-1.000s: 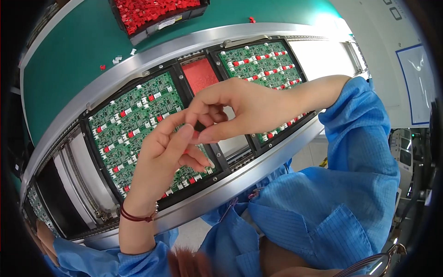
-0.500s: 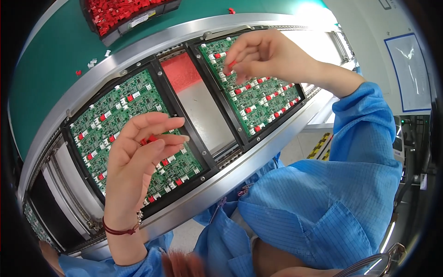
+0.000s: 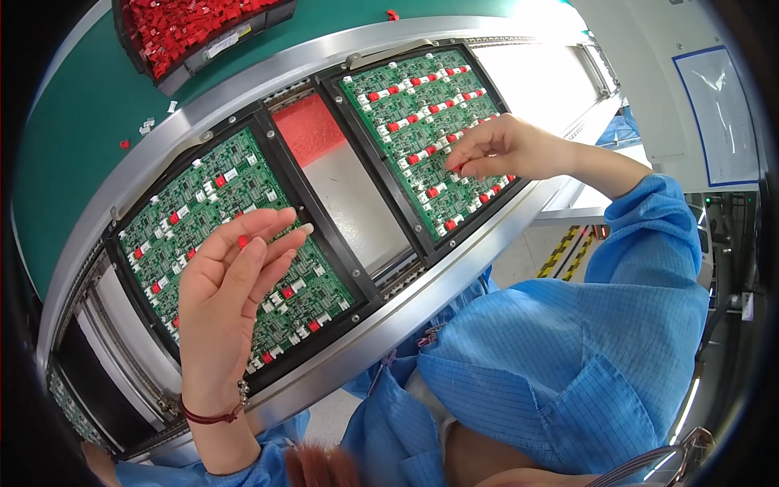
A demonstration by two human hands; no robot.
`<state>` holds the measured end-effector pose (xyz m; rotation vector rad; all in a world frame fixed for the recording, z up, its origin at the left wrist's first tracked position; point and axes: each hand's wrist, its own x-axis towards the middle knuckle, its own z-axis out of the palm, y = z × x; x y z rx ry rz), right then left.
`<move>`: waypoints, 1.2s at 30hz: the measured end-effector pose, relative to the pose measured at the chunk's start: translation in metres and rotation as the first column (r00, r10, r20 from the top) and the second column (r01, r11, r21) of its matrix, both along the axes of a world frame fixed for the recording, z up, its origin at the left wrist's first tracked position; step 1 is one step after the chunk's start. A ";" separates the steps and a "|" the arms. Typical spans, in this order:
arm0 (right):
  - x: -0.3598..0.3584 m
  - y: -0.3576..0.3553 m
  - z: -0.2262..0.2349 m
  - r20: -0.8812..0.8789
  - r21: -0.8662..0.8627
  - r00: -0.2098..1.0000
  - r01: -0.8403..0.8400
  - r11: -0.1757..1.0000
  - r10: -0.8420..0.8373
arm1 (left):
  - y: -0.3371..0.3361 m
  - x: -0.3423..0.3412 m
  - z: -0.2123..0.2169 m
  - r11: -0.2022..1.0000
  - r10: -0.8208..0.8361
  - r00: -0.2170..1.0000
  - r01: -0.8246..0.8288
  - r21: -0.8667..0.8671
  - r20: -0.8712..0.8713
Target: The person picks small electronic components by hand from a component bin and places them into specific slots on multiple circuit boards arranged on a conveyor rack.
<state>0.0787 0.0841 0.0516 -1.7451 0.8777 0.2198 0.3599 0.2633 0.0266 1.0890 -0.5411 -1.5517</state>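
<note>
Two green circuit boards lie in black frames on a metal conveyor. My left hand [image 3: 227, 300] hovers over the left board [image 3: 187, 211], fingers stretched and close together, with a small red part [image 3: 243, 241] held between two of them. My right hand [image 3: 507, 148] reaches across the right board [image 3: 406, 97], near its front edge. Its fingertips pinch another small red part [image 3: 458, 169] right at the board's surface. Both boards carry rows of red and white parts.
Between the boards sits a grey plate with a red pad [image 3: 308, 130]. A black bin of red parts [image 3: 187, 24] stands on the green mat [image 3: 73, 130] beyond the conveyor rail [image 3: 243, 85], with a few loose parts [image 3: 150, 126] nearby. My blue sleeves fill the lower right.
A second ago both hands met over the middle plate. They have parted: the right went to the right board and then down toward its near edge, the left stayed over the left board.
</note>
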 end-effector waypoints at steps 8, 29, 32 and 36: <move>0.002 0.007 -0.005 -0.031 -0.514 0.916 -0.359 0.779 0.401 | 0.003 0.004 -0.001 1.000 -0.003 0.998 0.002 0.002 0.070; 0.013 0.030 -0.008 -0.237 -0.636 0.947 -0.321 0.702 0.218 | 0.014 0.011 0.006 0.999 -0.027 0.991 0.023 0.037 0.131; 0.016 0.035 -0.011 -0.265 -0.691 0.935 -0.355 0.630 0.236 | 0.018 0.015 0.005 1.000 -0.017 0.981 0.012 0.028 0.193; 0.021 0.039 -0.007 -0.405 -0.679 0.897 -0.424 0.599 0.175 | 0.011 0.014 -0.005 0.998 -0.063 0.977 0.065 -0.001 0.205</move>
